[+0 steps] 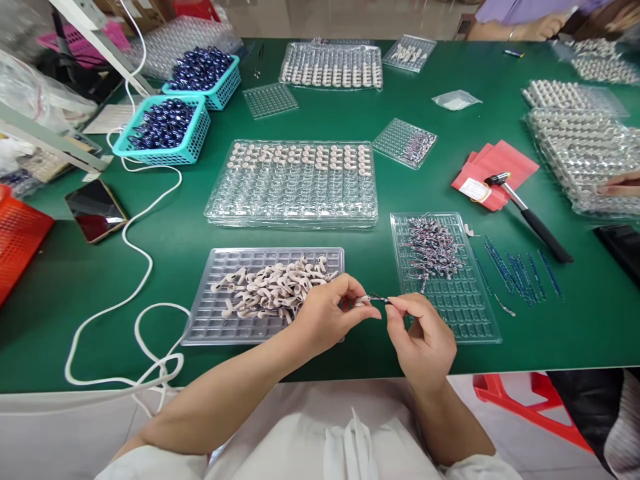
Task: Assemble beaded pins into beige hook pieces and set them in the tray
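left hand pinches a small beige part, right hand grips a thin wire running into it, both just above table edge. behind: tray of beige parts, tray of wire pieces, then big compartment tray.

One camera sits on the person's head and looks forward and down across the green desk. The left hand and right hand are close, low in the middle of the view, with the person's white clothing at the bottom edge. The desk's far edge lies near the top, where another person's hand shows.
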The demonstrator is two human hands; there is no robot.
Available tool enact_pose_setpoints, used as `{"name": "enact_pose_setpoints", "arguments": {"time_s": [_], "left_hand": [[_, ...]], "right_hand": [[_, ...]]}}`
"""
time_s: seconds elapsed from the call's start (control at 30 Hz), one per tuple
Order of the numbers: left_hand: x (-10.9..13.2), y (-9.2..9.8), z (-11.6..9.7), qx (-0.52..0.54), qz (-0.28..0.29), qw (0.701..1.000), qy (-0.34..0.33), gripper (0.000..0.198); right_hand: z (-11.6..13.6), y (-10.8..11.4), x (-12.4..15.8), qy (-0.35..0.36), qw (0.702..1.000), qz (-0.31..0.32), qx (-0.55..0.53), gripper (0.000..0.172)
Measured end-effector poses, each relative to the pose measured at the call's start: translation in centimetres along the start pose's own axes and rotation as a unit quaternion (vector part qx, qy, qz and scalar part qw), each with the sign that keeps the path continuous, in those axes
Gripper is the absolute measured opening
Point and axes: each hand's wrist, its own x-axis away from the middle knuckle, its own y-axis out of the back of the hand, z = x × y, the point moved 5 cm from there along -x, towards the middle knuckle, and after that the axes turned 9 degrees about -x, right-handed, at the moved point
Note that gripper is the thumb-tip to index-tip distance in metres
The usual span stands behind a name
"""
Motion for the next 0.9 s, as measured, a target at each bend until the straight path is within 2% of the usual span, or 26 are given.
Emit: {"name": "enact_pose_setpoints", "arguments": {"time_s": [0.5,0.9], "left_hand": [[0.04,0.34,-0.55,0.028,-0.017,0.999,-0.042,0.036],[-0.03,0.34,-0.45,-0.006,-0.026,0.998,-0.048,0.034]], "right_hand": [[0.08,0.07,-0.03,0.007,1.0,-0.004,0.016,0.023],[-0.07,0.04,0.07,-0.013,1.0,-0.001,0.01,0.019]]}}
